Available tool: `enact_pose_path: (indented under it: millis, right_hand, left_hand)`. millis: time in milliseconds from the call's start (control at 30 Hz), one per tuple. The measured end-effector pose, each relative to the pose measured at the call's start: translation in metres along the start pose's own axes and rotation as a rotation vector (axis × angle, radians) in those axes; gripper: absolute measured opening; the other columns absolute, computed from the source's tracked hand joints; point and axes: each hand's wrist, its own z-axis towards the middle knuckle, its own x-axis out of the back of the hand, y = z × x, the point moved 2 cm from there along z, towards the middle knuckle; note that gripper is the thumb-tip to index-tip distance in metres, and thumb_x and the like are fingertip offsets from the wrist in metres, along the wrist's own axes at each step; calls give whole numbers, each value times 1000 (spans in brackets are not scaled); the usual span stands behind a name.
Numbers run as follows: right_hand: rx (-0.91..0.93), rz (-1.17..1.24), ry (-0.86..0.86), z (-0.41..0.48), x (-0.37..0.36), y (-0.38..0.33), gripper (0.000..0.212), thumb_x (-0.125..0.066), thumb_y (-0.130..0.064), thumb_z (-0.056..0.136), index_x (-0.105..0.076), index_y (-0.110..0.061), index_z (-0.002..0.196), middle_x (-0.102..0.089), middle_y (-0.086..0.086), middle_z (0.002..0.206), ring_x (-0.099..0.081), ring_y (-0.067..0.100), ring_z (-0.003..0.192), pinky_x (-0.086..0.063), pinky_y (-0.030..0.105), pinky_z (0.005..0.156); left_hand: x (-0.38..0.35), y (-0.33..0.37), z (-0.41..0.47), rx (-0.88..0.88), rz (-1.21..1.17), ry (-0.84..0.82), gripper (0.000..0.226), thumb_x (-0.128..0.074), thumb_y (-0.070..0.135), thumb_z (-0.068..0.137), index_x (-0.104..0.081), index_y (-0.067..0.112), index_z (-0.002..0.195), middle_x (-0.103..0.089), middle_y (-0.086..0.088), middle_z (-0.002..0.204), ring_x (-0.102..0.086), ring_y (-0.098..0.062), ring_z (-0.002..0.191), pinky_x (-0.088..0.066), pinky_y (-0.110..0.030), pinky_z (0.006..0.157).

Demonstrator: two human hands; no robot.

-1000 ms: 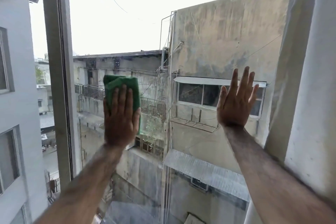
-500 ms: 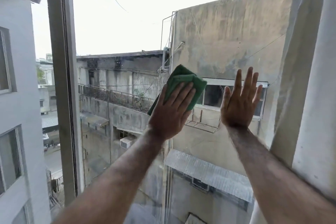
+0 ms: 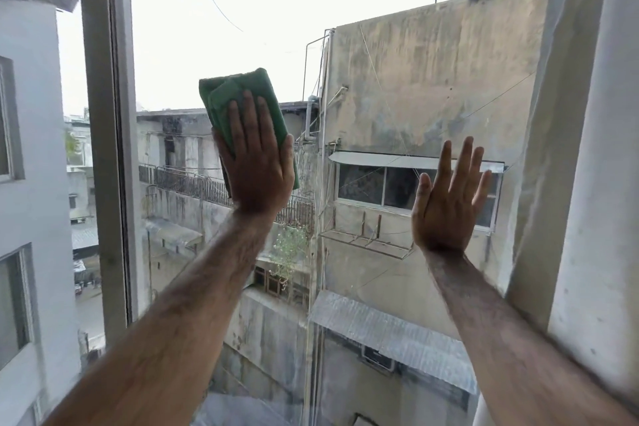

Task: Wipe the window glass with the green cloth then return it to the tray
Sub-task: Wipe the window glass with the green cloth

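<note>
A folded green cloth [image 3: 242, 93] lies flat against the window glass [image 3: 397, 86], a little left of the pane's middle. My left hand [image 3: 257, 162] presses on the cloth's lower part with fingers together and pointing up. My right hand [image 3: 446, 201] rests flat on the glass near the right side, fingers spread, holding nothing. The tray is not in view.
A grey vertical window frame [image 3: 110, 149] bounds the pane on the left. A pale wall or reveal [image 3: 594, 183] stands close on the right. Through the glass I see concrete buildings, a railing and awnings far below.
My left hand swept the cloth from the pane's left side to the right, then back left and higher up. My right hand has stayed in place on the glass.
</note>
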Motion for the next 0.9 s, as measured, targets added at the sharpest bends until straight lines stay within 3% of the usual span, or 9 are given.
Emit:
enact_pose_path:
  millis: [100, 233, 367, 500, 600, 700, 800, 900]
  right_hand:
    - [4, 0, -3, 1, 0, 2, 63, -19, -45, 116, -19, -20, 174, -14, 13, 183, -12, 31, 170, -7, 52, 139]
    - [-7, 5, -16, 1, 1, 1, 64, -19, -45, 116, -16, -21, 174, -12, 12, 183, -11, 30, 171, -4, 50, 138]
    - [-7, 5, -19, 1, 2, 0, 64, -18, -45, 115, -16, -21, 174, -12, 12, 183, -10, 30, 171, -3, 50, 138]
    - [-18, 7, -34, 1, 3, 1, 63, -22, -43, 116, -15, -21, 175, -10, 12, 183, -9, 30, 171, -5, 52, 139]
    - [-17, 5, -46, 1, 4, 0, 63, -20, -44, 116, -14, -21, 175, -10, 12, 183, -9, 30, 171, -7, 54, 139]
    - [-19, 11, -53, 0, 5, -1, 64, -19, -45, 115, -15, -20, 174, -11, 13, 183, -10, 31, 171, -9, 55, 138]
    - [-17, 22, -53, 2, 5, -1, 65, -16, -46, 115, -17, -19, 174, -12, 14, 183, -11, 33, 171, -9, 56, 138]
    - [-14, 30, -60, 2, 5, -1, 65, -16, -47, 116, -17, -18, 174, -12, 14, 183, -10, 33, 171, -10, 57, 138]
  left_hand:
    - [-3, -10, -25, -183, -1, -20, 68, -25, 48, 111, -20, 7, 165, -17, -15, 174, -12, -35, 162, -18, -62, 128]
    - [1, -24, -71, -272, 12, -103, 72, -34, 50, 108, -21, 6, 164, -16, -16, 174, -12, -36, 162, -17, -64, 128]
    - [22, -31, -69, -332, 79, -106, 65, -45, 48, 107, -37, 11, 160, -33, -12, 169, -33, -33, 156, -28, -63, 125]
    - [47, -27, -40, -345, 146, -40, 37, -53, 16, 102, -63, 17, 138, -63, -4, 147, -62, -27, 131, -41, -61, 113]
    - [63, -23, -13, -334, 88, -94, 38, -48, -2, 96, -65, 9, 128, -69, -11, 132, -67, -33, 117, -54, -59, 101]
    - [73, -24, 2, -231, 94, -119, 39, -49, -4, 99, -58, 5, 136, -60, -18, 138, -60, -34, 122, -58, -55, 95]
    - [78, -23, 9, -166, 114, -137, 48, -45, 0, 101, -50, 7, 149, -54, -17, 151, -51, -34, 138, -48, -56, 109]
    - [81, -20, 14, -144, 92, -175, 43, -49, 2, 103, -58, 8, 144, -65, -14, 139, -56, -33, 132, -49, -56, 109]
